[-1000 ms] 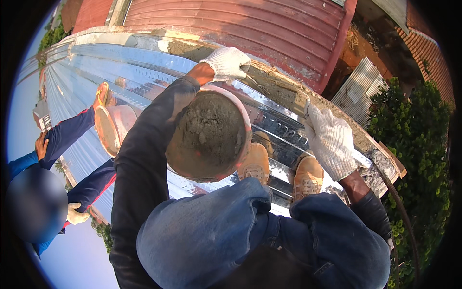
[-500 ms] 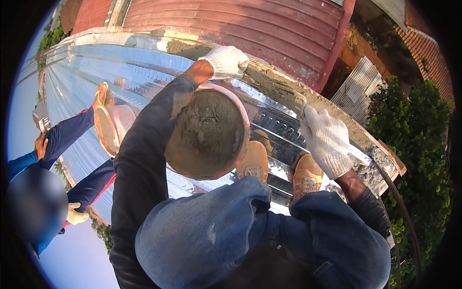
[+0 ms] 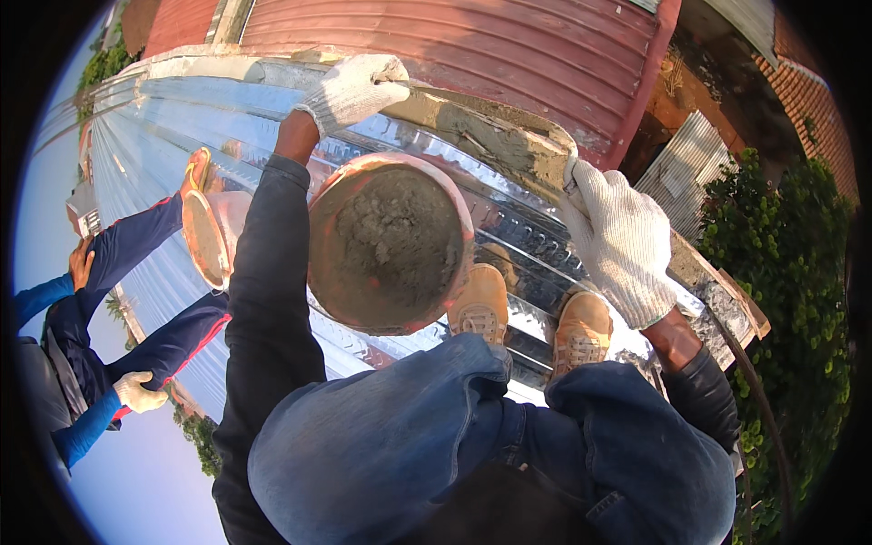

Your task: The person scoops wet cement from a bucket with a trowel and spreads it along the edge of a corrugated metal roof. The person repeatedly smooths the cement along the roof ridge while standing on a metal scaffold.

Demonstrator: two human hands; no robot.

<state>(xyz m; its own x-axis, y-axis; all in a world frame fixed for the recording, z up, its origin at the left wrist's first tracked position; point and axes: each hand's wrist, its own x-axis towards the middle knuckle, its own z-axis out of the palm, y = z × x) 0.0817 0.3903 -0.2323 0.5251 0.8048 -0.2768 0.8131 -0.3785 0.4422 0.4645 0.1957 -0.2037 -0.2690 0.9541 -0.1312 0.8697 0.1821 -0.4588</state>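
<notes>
My left hand (image 3: 359, 91), in a white knitted glove, is closed at the top edge of the low wall, its fingers curled over a thin wooden board (image 3: 495, 106) along that edge. My right hand (image 3: 622, 241), gloved the same way, is wrapped round a trowel (image 3: 570, 174); its metal neck shows by the knuckles, while the blade is hard to make out against the mortar. Wet grey mortar (image 3: 490, 136) coats the wall top between my hands. Below my left forearm stands a round bucket (image 3: 463, 213) with grey mortar (image 3: 395, 236) in it.
My shoes (image 3: 479, 304) stand on shiny ribbed metal roofing (image 3: 227, 113). At the left, another person (image 3: 136, 245) sits by a second bucket (image 3: 238, 213). Beyond the wall lies a red metal roof (image 3: 472, 54). A cable (image 3: 749, 372) and a leafy tree (image 3: 772, 254) are at the right.
My left hand has moved left along the wall edge, uncovering more of the bucket and mortar. My right hand has shifted slightly up with the trowel. The other person's head has leaned out of view.
</notes>
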